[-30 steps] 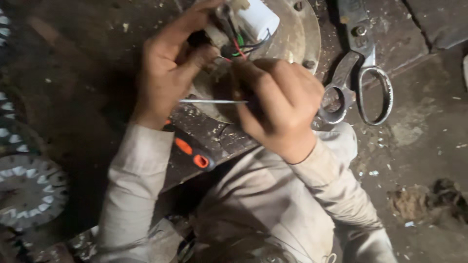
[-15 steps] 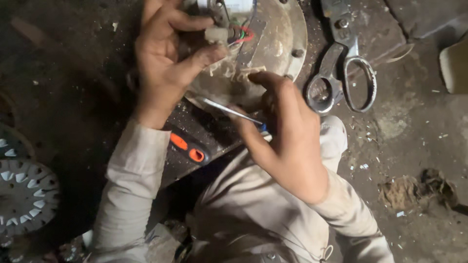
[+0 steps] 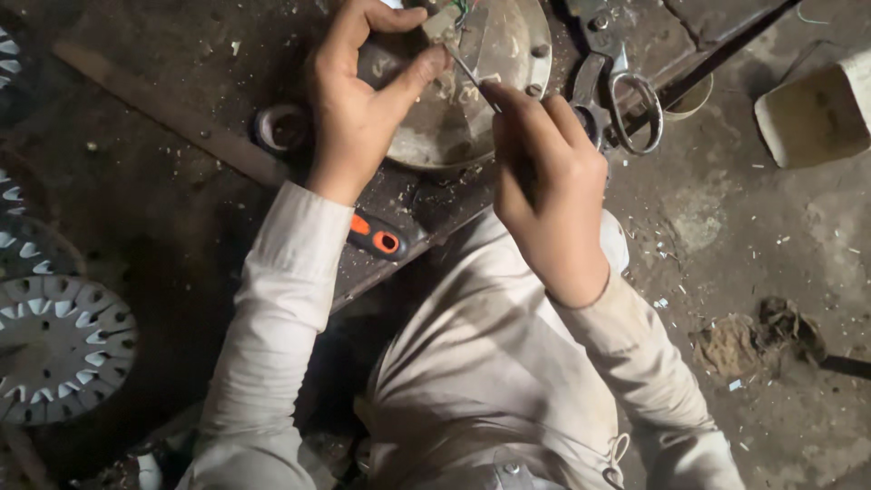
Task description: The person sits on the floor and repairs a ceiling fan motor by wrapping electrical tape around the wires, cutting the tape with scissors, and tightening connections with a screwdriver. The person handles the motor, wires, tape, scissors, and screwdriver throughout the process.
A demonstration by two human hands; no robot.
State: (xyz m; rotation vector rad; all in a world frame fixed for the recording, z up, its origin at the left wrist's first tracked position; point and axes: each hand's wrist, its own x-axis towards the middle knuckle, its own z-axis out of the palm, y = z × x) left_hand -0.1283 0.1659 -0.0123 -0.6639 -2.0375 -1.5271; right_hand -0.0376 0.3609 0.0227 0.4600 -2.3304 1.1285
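A round metal housing [image 3: 481,100], dull grey and bolted at its rim, is seen lying on the dark work surface directly under both hands, at the top middle of the head view. The left hand [image 3: 363,100] is curled over the housing's left side, its thumb and forefinger closed in a pinch on a small pale part at the top of the housing, where a few coloured wires are gathered; what exactly is pinched cannot be told. The right hand [image 3: 544,181] is closed around a thin metal tool [image 3: 472,77], held like a pen between thumb and forefinger, and the tool's tip is brought up to the spot pinched by the left hand. Just to the right of the right hand, a pair of metal scissors [image 3: 617,100] is laid on the surface, its loops near the knuckles. Below the left wrist, a tool with an orange and black handle [image 3: 381,238] is partly covered by the pale sleeve. A dark roll of tape [image 3: 277,127] is found just left of the left hand. Well to the left of the left forearm, a round slotted metal disc [image 3: 59,358] is seen on the floor. Far to the right of the right hand, a pale box [image 3: 817,113] rests on the ground.
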